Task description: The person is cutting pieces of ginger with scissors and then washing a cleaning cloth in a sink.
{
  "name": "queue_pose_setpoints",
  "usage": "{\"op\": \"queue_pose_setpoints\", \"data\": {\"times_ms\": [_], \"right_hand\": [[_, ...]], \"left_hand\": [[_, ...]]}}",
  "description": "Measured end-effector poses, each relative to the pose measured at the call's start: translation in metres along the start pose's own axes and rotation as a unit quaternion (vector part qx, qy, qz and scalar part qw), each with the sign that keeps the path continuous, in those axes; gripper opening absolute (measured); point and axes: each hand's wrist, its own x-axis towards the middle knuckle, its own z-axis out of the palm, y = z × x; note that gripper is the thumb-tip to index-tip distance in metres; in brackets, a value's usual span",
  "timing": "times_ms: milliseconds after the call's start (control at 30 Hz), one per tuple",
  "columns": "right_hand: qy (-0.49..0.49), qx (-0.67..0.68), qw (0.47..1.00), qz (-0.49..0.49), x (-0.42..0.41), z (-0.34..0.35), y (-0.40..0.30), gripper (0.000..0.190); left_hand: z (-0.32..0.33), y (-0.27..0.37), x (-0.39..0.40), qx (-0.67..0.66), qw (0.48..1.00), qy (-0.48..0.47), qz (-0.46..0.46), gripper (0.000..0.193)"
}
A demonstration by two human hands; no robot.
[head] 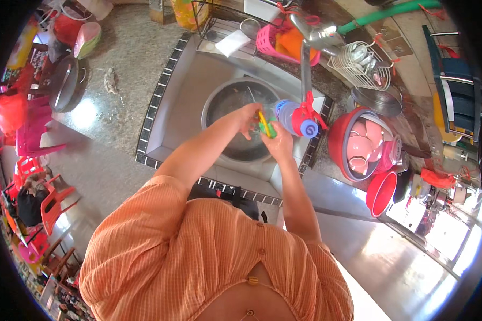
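Over a round metal basin (217,104) in the sink, my two hands meet at a small yellow and green item (264,123), which looks like a scrubbing sponge. My left hand (250,119) is at its yellow edge, some fingers spread below. My right hand (280,142) grips the green side from the right. The fingers partly hide the item. The basin seems to hold water, and a thin pale streak shows in it. Close above my right hand, a clear plastic bottle (290,114) with a blue cap hangs at the faucet spout, tied with red plastic.
Black tiles edge the sink (176,116). To the right stand a red tub (337,140) of pink cups and a red bowl (381,194). Behind are a pink basket (267,40) and a white wire basket (361,80). A metal lid (64,84) lies on the left counter.
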Motion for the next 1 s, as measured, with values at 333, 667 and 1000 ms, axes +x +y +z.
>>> {"op": "queue_pose_setpoints", "data": {"times_ms": [333, 667, 1000], "right_hand": [[-0.109, 0.149, 0.972, 0.144, -0.019, -0.003, 0.046, 0.042], [-0.082, 0.297, 0.949, 0.073, 0.02, -0.022, 0.009, 0.033], [0.004, 0.287, 0.932, 0.223, 0.086, 0.057, 0.031, 0.037]], "left_hand": [[-0.014, -0.012, -0.002, 0.162, 0.963, -0.09, 0.195, 0.018], [-0.031, -0.028, -0.006, 0.257, 0.949, -0.06, 0.173, 0.025], [-0.031, -0.025, -0.035, 0.256, 0.959, -0.114, -0.026, 0.019]]}}
